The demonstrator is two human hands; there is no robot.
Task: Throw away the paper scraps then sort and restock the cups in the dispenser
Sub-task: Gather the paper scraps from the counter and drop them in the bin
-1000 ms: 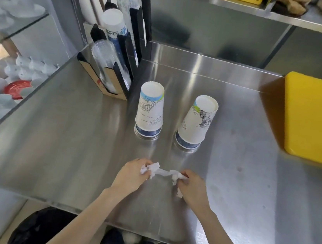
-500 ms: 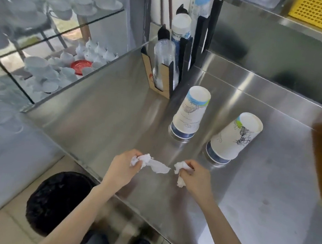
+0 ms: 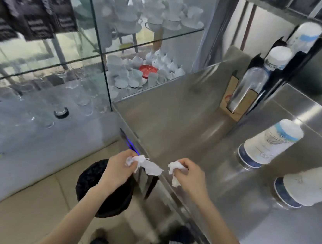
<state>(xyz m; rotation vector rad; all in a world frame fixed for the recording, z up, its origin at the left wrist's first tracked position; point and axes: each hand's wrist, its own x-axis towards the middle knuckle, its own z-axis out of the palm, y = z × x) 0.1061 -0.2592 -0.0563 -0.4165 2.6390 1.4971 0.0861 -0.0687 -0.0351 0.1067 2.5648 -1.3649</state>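
My left hand (image 3: 118,170) grips a crumpled white paper scrap (image 3: 147,166) just past the counter's front edge, above a black-lined bin (image 3: 92,182) on the floor. My right hand (image 3: 189,178) holds a second white scrap (image 3: 175,171) over the counter's edge. Two stacks of printed paper cups stand upside down on the steel counter (image 3: 187,113): one (image 3: 268,145) farther back, one (image 3: 310,186) nearer at the right edge. The black cup dispenser (image 3: 262,83) at the back holds slanted stacks of clear and white cups.
A glass display cabinet (image 3: 103,54) with white cups, saucers and a red saucer stands to the left of the counter. Tiled floor lies below. My shoes and striped clothing show at the bottom.
My view has swung left and down toward the bin. Both hands have moved from the counter to its front edge, and the paper, one piece a second ago, is in two pieces.
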